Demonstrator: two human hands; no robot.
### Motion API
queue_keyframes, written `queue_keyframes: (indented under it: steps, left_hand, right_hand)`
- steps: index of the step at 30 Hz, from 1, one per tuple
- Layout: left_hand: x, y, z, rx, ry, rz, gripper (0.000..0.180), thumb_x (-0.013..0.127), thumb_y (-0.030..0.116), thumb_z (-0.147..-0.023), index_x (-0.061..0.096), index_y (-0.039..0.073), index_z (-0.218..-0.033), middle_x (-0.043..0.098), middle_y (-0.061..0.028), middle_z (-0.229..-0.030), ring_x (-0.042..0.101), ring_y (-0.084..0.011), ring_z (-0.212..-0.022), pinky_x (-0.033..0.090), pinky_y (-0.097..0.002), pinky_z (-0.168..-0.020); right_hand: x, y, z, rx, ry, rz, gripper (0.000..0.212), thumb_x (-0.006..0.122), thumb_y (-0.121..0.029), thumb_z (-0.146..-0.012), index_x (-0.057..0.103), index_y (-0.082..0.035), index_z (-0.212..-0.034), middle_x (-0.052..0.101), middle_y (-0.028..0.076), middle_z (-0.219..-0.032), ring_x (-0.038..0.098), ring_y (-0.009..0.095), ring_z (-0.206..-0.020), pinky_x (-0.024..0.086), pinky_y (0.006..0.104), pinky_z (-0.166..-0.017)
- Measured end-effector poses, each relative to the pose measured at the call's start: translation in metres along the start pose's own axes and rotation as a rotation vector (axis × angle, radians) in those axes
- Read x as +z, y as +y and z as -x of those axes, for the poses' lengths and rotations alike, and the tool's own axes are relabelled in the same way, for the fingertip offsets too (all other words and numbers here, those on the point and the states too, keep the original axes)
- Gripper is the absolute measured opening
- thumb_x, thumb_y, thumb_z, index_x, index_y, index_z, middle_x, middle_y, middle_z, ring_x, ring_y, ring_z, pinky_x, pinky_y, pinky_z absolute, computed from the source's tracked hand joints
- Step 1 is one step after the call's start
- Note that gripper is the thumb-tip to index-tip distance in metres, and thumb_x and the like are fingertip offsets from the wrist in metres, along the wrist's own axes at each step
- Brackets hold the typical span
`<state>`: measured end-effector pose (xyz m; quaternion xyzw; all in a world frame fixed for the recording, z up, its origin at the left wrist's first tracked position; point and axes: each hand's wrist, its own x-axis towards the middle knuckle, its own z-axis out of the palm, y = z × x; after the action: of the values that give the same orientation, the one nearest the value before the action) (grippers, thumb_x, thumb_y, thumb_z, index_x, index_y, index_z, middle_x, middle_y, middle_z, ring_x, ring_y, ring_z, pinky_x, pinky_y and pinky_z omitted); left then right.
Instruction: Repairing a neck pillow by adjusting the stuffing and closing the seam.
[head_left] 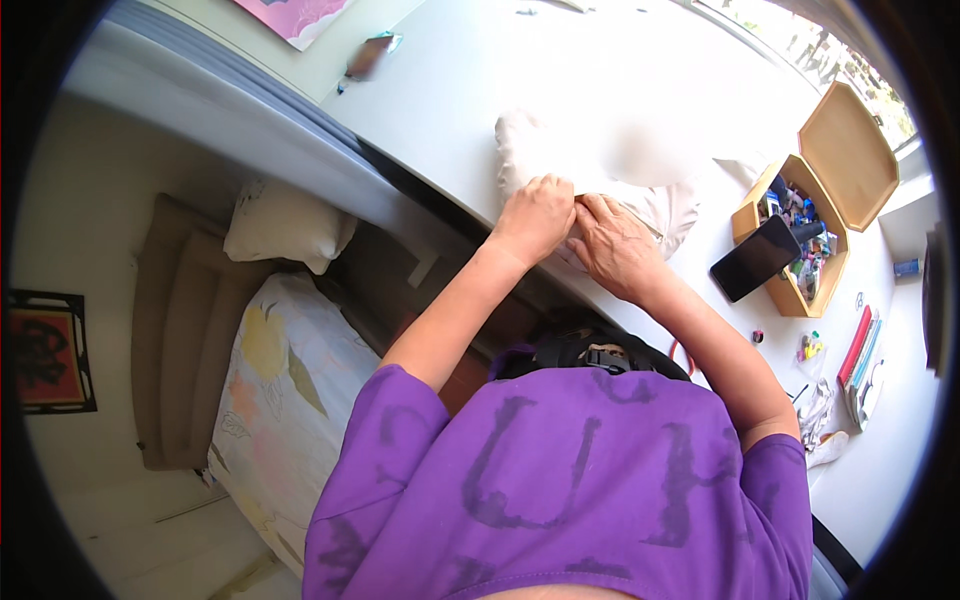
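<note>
A pale, off-white piece of cloth (512, 150) lies bunched on the white table, close to its front edge. My left hand (535, 215) is closed in a pinch on the near edge of the cloth. Right beside it, my right hand (615, 245) has its bent fingers over the same edge and grips it, with the fingertips almost meeting the left hand. Whatever small thing might be between the fingertips is hidden. Glare washes out the far part of the cloth.
An open wooden box (815, 290) full of small sewing-like items stands right, with a black phone (755, 260) leaning on it. Nearby are a thread spool (757, 337) and a red book (855, 345). A bed (290, 390) with a pillow (285, 225) is at left.
</note>
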<state>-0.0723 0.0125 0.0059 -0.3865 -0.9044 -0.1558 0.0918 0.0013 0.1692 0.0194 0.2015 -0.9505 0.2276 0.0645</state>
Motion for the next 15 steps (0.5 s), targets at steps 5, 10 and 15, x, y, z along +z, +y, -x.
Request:
queue_keyframes:
  steps: [5,10,15]
  left_hand:
    - [-0.014,0.015,-0.001,0.101,0.130,0.053,0.011,0.057,0.009,-0.085,0.050,0.001,-0.087,0.057,-0.0174,-0.086,0.060,-0.0352,-0.085,0.051,-0.0435,-0.076]
    - [-0.019,0.022,-0.014,0.230,0.099,0.058,0.013,0.059,0.009,-0.082,0.049,0.001,-0.088,0.055,-0.0162,-0.084,0.060,-0.0343,-0.083,0.052,-0.0422,-0.074]
    - [-0.006,0.022,-0.010,0.145,-0.006,0.006,0.013,0.058,0.009,-0.084,0.049,0.000,-0.088,0.057,-0.0174,-0.087,0.061,-0.0342,-0.085,0.053,-0.0419,-0.076]
  right_hand:
    - [0.003,0.019,0.011,-0.128,0.073,-0.073,0.038,0.053,-0.020,-0.090,0.053,0.004,-0.119,0.054,0.019,-0.121,0.051,0.031,-0.116,0.038,0.0412,-0.103]
    - [-0.015,0.031,-0.007,-0.143,-0.094,-0.015,0.022,0.045,-0.019,-0.088,0.059,-0.002,-0.083,0.065,0.019,-0.104,0.059,0.031,-0.101,0.044,0.0435,-0.087]
    - [0.012,0.047,-0.025,-0.110,-0.232,0.001,0.025,0.047,-0.016,-0.085,0.062,-0.002,-0.072,0.066,0.021,-0.079,0.063,0.035,-0.076,0.049,0.0441,-0.072]
